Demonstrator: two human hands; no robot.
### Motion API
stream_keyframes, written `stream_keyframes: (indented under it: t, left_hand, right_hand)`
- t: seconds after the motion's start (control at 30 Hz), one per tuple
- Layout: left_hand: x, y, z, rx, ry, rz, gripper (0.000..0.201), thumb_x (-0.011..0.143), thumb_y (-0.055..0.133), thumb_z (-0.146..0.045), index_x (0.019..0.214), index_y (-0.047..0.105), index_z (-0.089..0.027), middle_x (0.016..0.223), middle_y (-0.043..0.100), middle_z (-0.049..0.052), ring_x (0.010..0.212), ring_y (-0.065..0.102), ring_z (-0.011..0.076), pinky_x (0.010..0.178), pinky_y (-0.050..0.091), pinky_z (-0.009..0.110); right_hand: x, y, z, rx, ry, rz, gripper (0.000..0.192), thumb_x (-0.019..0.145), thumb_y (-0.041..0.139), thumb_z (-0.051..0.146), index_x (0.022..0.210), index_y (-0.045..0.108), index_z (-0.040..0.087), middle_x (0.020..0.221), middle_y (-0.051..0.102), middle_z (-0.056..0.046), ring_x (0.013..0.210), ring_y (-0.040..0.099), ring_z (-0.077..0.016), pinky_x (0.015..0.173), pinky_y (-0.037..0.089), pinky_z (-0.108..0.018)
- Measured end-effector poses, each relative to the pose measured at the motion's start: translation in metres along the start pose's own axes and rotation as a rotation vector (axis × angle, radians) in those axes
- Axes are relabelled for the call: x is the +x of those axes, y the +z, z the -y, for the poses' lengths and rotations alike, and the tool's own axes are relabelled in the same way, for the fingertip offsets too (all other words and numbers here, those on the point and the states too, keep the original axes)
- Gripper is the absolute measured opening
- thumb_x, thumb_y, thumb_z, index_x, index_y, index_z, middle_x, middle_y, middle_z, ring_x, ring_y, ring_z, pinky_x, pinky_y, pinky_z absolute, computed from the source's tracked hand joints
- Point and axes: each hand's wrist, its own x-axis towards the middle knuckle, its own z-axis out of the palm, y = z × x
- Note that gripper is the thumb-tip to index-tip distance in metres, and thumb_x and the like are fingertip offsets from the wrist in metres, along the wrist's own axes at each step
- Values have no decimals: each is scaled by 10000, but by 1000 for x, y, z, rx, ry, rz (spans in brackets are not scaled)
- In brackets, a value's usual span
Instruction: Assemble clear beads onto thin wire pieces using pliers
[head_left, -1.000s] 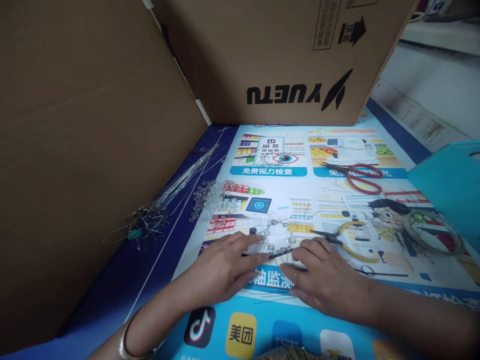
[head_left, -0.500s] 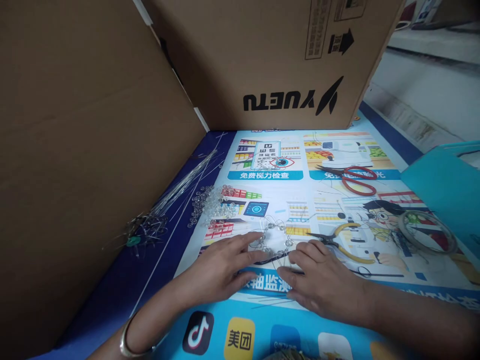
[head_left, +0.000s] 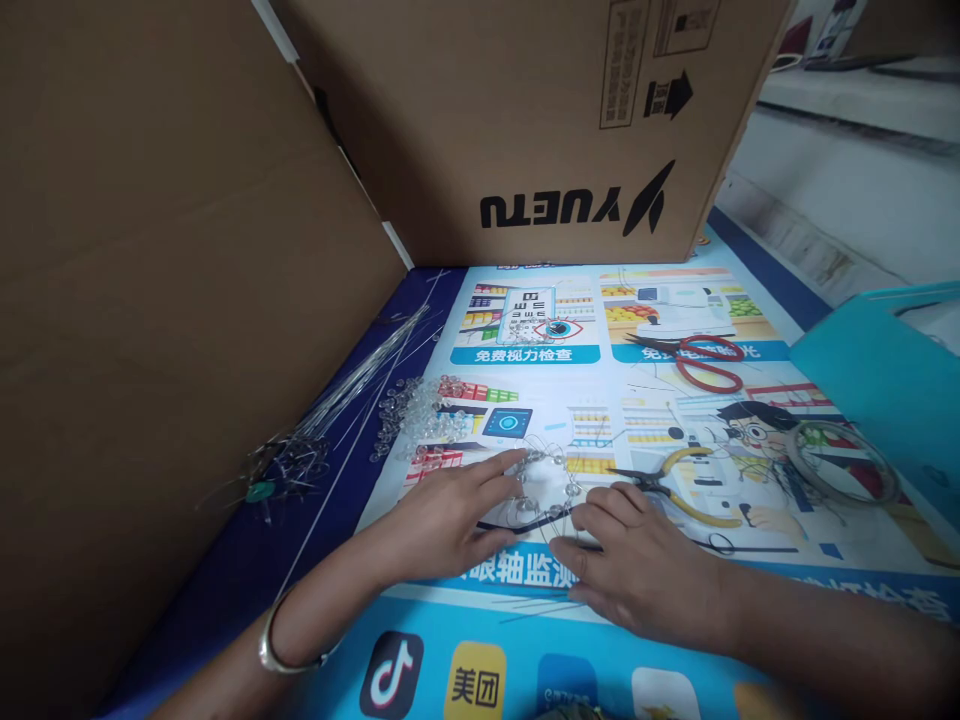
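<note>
A small piece of bent wire strung with clear beads (head_left: pixel 546 482) lies on a printed poster mat (head_left: pixel 675 640). My left hand (head_left: pixel 450 518) rests flat beside it, fingertips touching its left side; a metal bangle sits on that wrist. My right hand (head_left: pixel 637 565) lies flat at its lower right, fingers pressing on the wire ends. Neither hand grips anything. Yellow-handled pliers (head_left: pixel 679 487) lie just right of the beadwork.
Loose clear beads (head_left: pixel 416 410) and a bundle of thin wires (head_left: pixel 330 410) lie to the left. Red scissors (head_left: pixel 701 360) and a wire coil (head_left: pixel 840 462) sit on the right. Cardboard boxes (head_left: pixel 525 110) wall the left and back; a teal box (head_left: pixel 892 380) stands right.
The view has shifted slightly. Both hands stay on the beaded wire, the left fingers sliding a little further up onto it.
</note>
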Motion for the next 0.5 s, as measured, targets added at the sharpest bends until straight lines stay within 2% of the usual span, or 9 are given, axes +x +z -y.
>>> stream_keyframes:
  t: [0.23,0.5]
  left_hand:
    - [2,1,1,8,19,-6,346,778,551,-328,1094,496,-200,1395,345,100,1047,553,246,778,491,353]
    - [17,-3,-7,84,42,90,255,806,495,-352,1019,506,-212,1431,286,40,977,586,241,729,479,338]
  right_hand:
    - [0,-1,0,16,1,22,320,850,438,407,1094,511,214,982,514,-81,985,394,-263,824,291,-425]
    - [0,-4,-1,25,1,55,331,861,403,426,1095,502,214,991,509,-84,989,376,-263,814,283,-421]
